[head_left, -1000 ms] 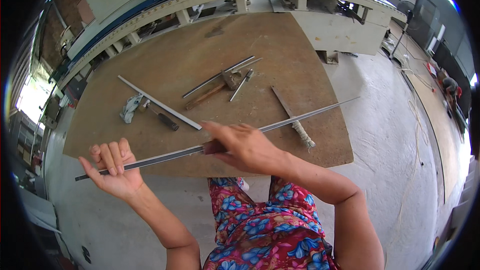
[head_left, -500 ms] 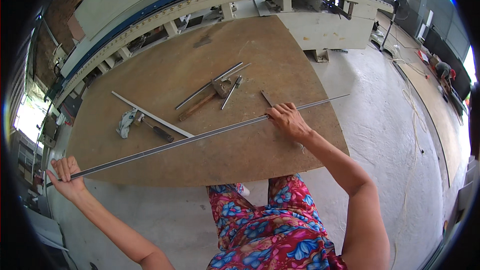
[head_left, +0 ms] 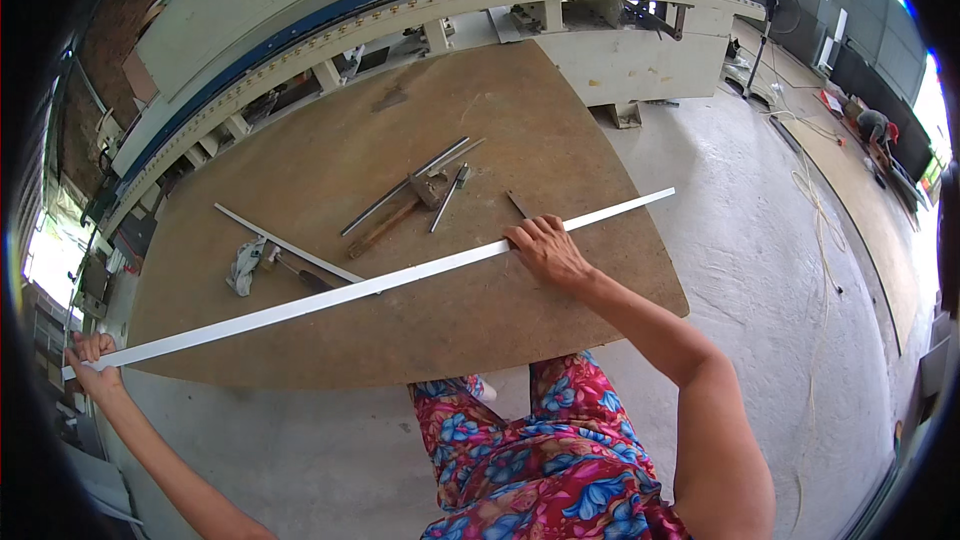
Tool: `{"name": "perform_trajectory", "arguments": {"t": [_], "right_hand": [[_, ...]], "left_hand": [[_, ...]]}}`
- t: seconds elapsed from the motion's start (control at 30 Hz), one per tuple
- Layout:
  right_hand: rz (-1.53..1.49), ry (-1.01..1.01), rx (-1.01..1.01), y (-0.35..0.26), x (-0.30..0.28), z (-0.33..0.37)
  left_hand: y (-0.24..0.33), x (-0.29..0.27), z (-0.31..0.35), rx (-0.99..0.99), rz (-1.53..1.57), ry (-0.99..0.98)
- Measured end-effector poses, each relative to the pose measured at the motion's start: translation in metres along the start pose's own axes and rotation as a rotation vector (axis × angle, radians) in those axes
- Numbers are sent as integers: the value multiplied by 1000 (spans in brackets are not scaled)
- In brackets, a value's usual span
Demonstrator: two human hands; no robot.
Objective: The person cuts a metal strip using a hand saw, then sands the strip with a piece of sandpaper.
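Observation:
A long white strip (head_left: 330,302) slants across the near part of the brown board (head_left: 270,175), with its flat face turned up. My left hand (head_left: 95,362) grips its left end, out past the board's edge. Further along, my right hand (head_left: 548,250) is closed over the strip, and the right end sticks out beyond it. Behind the strip lie a hammer (head_left: 400,217) with a wooden handle, a dark narrow bar (head_left: 405,185) and a short metal rod (head_left: 448,202). A second pale strip (head_left: 285,242) rests on the left beside a screwdriver (head_left: 305,278), partly covered, and a crumpled cloth (head_left: 245,265).
A long pale machine (head_left: 420,12) with a blue band spans the far side. At the right stand a fan (head_left: 768,30) and a sheet on the floor (head_left: 850,210), with a loose cable (head_left: 815,205). A person (head_left: 878,132) crouches at the far right.
The strip has been turned, so its broad white face shows where a narrow grey, grooved side showed before. My left hand has moved left and slightly down; my right hand has shifted slightly left.

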State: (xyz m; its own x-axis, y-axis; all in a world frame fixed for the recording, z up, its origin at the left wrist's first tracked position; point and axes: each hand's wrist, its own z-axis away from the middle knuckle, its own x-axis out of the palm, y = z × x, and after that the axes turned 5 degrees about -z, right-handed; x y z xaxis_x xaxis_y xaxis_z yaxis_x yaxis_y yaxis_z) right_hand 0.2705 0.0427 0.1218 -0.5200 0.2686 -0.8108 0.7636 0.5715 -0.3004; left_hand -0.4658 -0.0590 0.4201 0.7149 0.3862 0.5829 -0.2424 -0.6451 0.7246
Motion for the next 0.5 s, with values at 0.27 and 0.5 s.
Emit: {"name": "perform_trajectory", "arguments": {"t": [0.27, 0.5], "right_hand": [[-123, 48, -280, -103, -18, -49], [-56, 51, 27, 36, -1, 30]], "left_hand": [[-6, 19, 6, 16, 190, 54], [147, -144, -90, 31, -13, -441]]}}
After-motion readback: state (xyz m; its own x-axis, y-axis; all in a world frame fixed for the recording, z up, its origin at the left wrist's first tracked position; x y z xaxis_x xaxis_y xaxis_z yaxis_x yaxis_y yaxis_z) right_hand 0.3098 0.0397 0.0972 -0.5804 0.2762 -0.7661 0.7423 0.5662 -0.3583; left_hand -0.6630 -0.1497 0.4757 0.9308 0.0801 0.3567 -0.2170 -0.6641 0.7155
